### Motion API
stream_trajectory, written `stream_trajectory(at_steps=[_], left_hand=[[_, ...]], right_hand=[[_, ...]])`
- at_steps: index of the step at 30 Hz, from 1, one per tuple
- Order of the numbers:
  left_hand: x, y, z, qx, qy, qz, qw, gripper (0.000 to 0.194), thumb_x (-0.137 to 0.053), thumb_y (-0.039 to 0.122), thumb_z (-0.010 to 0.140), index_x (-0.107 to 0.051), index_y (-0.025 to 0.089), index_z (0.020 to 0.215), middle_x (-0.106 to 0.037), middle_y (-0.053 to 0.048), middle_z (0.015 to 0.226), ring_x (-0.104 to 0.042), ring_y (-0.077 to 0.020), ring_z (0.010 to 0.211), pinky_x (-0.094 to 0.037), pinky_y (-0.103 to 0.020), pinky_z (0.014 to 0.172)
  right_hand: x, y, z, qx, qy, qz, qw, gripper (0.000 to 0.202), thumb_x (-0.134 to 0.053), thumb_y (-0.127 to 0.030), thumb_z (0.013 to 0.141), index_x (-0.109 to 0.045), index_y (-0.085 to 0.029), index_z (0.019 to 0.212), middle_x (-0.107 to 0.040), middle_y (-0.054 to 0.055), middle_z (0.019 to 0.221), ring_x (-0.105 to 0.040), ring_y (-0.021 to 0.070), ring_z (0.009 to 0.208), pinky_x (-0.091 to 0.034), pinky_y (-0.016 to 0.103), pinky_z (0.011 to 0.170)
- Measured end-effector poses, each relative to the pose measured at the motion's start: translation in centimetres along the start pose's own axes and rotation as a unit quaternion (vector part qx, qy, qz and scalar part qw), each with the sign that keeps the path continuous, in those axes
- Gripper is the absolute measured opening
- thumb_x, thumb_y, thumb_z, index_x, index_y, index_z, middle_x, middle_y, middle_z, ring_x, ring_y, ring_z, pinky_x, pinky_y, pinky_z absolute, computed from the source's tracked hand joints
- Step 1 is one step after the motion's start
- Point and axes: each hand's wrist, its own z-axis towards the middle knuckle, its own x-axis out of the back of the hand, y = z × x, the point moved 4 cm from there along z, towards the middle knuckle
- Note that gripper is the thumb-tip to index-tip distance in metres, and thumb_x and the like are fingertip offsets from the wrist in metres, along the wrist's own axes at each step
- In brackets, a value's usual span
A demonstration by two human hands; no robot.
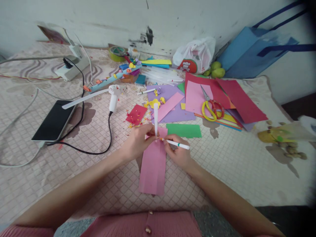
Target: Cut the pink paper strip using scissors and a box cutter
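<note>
My left hand (pixel 140 140) is closed, thumb and fingers pinched around the lower end of a whitish glue stick (pixel 156 117) that points away from me. My right hand (pixel 179 153) grips a white marker with a green ring (pixel 178 144), its orange-looking tip close to my left fingertips. Whether the tip touches anything there is too small to tell. Beneath both hands lies a creased pink paper strip (pixel 153 171). Beyond the stick's far end is a yellow paper flower (pixel 154 103). A green paper strip (pixel 184 130) is just past my right hand.
To the left are a glue gun (pixel 113 100) with its cord and a phone (pixel 53 120). Red-and-yellow-handled scissors (pixel 209 110) rest on coloured paper at right. Behind stand a power strip (pixel 71 67), a plastic bag (pixel 195 54) and a blue bag (pixel 249 54).
</note>
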Motion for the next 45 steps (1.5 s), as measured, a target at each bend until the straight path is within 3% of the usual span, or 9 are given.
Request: stream_trajectory(at_steps=[23,28,33,45], left_hand=[[-0.9,-0.4,-0.4,-0.007,-0.024,0.050,0.998,0.009,-0.064,0.007,0.078,-0.065,0.015,0.083,-0.066,-0.001,0.075,-0.059,-0.0123,0.067,-0.043,-0.022,0.062],[-1.0,-0.4,-0.4,-0.010,-0.029,0.049,0.998,0.004,-0.063,0.011,0.080,-0.064,0.016,0.082,-0.066,-0.001,0.075,-0.060,-0.0132,0.068,-0.044,-0.023,0.063],[-0.9,-0.3,-0.3,0.002,-0.025,0.047,0.999,0.004,-0.064,0.012,0.080,-0.062,0.015,0.078,-0.065,-0.001,0.073,-0.060,-0.0130,0.067,-0.043,-0.022,0.061],[-0.7,-0.5,-0.5,0.004,-0.033,0.048,0.998,0.003,-0.064,0.013,0.080,-0.064,0.016,0.082,-0.065,-0.001,0.074,-0.060,-0.0127,0.067,-0.044,-0.022,0.061]], right_hand=[[0.0,0.1,0.0,-0.013,-0.011,0.012,1.000,0.006,-0.054,-0.022,0.085,-0.059,-0.021,0.087,-0.068,0.002,0.075,-0.062,0.0144,0.065,-0.047,0.025,0.060],[0.3,0.2,0.0,-0.065,0.004,0.058,0.996,0.005,-0.054,-0.021,0.083,-0.059,-0.021,0.083,-0.064,0.001,0.070,-0.057,0.0135,0.060,-0.044,0.025,0.056],[-0.1,0.7,0.1,-0.128,-0.017,0.126,0.984,0.005,-0.055,-0.020,0.081,-0.057,-0.020,0.076,-0.050,-0.005,0.055,-0.041,0.0094,0.045,-0.031,0.022,0.043],[-0.2,1.7,1.5,-0.184,-0.042,0.207,0.960,0.007,-0.057,-0.026,0.080,-0.057,-0.019,0.079,-0.056,-0.001,0.065,-0.050,0.0119,0.057,-0.039,0.023,0.051]])
